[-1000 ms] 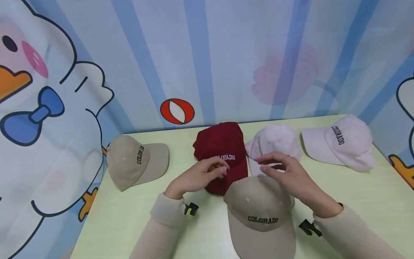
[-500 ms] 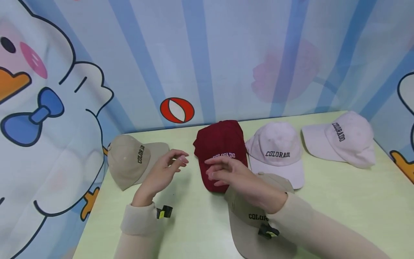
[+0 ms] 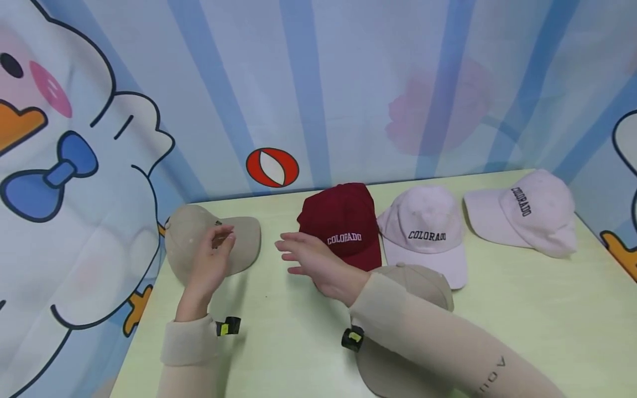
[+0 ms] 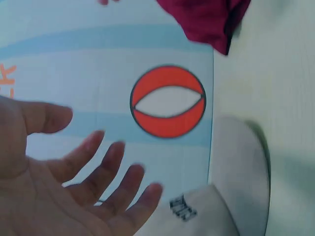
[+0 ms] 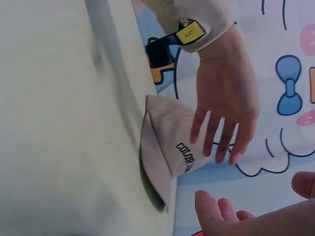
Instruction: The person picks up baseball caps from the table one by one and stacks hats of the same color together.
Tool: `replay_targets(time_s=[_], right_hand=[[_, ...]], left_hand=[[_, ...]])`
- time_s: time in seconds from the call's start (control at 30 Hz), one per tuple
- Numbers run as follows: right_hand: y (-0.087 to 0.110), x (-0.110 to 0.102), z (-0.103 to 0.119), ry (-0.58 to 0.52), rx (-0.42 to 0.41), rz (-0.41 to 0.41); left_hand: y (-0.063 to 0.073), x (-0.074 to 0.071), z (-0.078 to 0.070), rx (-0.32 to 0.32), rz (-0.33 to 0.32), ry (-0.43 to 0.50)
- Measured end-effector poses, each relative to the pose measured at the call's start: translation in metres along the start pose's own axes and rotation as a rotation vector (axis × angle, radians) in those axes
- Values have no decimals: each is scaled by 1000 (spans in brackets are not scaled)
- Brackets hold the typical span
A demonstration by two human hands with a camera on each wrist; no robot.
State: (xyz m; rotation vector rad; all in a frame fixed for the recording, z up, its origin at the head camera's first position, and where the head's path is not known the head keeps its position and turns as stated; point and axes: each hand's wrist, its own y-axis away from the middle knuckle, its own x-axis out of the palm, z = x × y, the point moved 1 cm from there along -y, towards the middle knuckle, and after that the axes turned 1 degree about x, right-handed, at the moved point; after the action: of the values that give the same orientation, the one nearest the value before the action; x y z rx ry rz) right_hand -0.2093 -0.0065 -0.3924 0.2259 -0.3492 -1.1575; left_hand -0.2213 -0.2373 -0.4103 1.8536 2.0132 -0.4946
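Observation:
My left hand (image 3: 209, 265) hovers over the left beige cap (image 3: 246, 240), its fingers loosely bent around nothing. In the left wrist view, that hand (image 4: 74, 191) has its fingers spread, with the cap's brim (image 4: 238, 167) beyond them. My right hand (image 3: 320, 265) hangs in the air just left of the dark red cap (image 3: 340, 213), fingers extended and holding nothing. The right forearm crosses above the near beige cap (image 3: 420, 282) and hides much of it. The right wrist view shows both hands apart from the left beige cap (image 5: 172, 132).
Two pale pinkish-white caps (image 3: 423, 213) lie to the right of the red one; the farther cap (image 3: 542, 210) has its brim toward the left. A printed cloth backdrop (image 3: 348, 110) rises behind the pale yellow-green table (image 3: 288, 342).
Both hands have moved left, away from the near beige cap. The left hand is now over the left beige cap; the right has passed across the red cap. The caps stay put.

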Motion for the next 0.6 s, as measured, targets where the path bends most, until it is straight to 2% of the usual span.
replay_targets(time_s=[0.1, 0.43, 0.5, 0.6], right_hand=[[-17, 10, -7, -33, 7, 7], [-65, 35, -30, -103, 58, -27], [-74, 37, -33, -131, 59, -44], [-85, 41, -38, -162, 61, -67]], left_hand=[[-1, -11, 7, -18, -101, -2], [-13, -37, 30, -149, -475, 14], [-15, -42, 35, -201, -527, 19], [-19, -49, 43, -267, -564, 19]])
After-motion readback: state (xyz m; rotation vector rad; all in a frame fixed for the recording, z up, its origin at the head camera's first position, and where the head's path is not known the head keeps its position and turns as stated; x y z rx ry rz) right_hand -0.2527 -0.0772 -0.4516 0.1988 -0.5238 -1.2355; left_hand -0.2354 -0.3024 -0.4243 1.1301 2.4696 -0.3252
